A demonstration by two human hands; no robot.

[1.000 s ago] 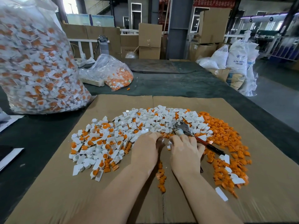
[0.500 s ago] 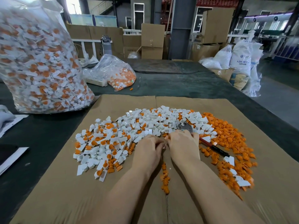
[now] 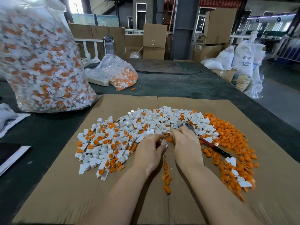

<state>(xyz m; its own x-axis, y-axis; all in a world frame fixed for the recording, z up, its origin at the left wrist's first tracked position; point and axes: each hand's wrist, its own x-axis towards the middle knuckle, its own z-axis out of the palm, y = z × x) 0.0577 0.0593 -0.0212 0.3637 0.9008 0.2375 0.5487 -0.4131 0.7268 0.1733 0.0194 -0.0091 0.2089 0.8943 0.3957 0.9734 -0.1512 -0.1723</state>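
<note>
**A:** How far along is the sorting?

**B:** Partway, I'd judge. A heap of orange plugs (image 3: pixel 230 143) lies on the right of the cardboard (image 3: pixel 48 184). The mixed pile (image 3: pixel 123 135) of white and orange pieces on the left is larger, and a full bag (image 3: pixel 40 62) waits on the tabletop (image 3: pixel 40 132).

**A:** And the hands?

**B:** The left hand (image 3: pixel 149 151) pinches a white cap (image 3: pixel 164 142) just in front of the mixed pile. The right hand (image 3: pixel 185 143) bends its fingers toward it, but I cannot tell whether it grips anything. The pliers (image 3: pixel 211 144) lie beside it.
</note>
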